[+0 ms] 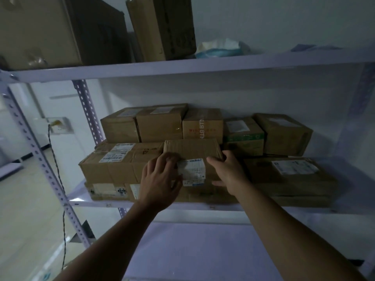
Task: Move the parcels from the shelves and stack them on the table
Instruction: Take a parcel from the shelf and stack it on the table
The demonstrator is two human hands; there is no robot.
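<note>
Both hands are on one parcel. The small brown cardboard parcel with a ribbed top (192, 149) sits in the front row of the white metal middle shelf (91, 202), resting on a flat brown carton (107, 190) beneath it. The left hand (160, 179) has its fingers curled over the parcel's upper left edge. The right hand (228, 172) clasps the right corner, thumb on top and fingers wrapped round the side. A white shipping label (192, 172) with a blue strip folds over the parcel's front edge; its print is too small to read. Touching the parcel on the left is a long brown carton (113, 163) with a white barcode label, also unreadable. To the right lies a wide flat brown carton (292, 175) with its own white label. Behind stands a rear row of five cartons, among them a carton with red and white lettering (203, 126) that is printed sideways and not clearly legible, and a carton with a green band (243, 136). The rear row stands close behind the held parcel. The upper shelf (223, 61) carries two large brown cartons (40, 31) and a blue and white tissue pack (221, 48). A perforated upright (40, 159) and a black cable (58, 179) run down the left side. The lighting is dim.
</note>
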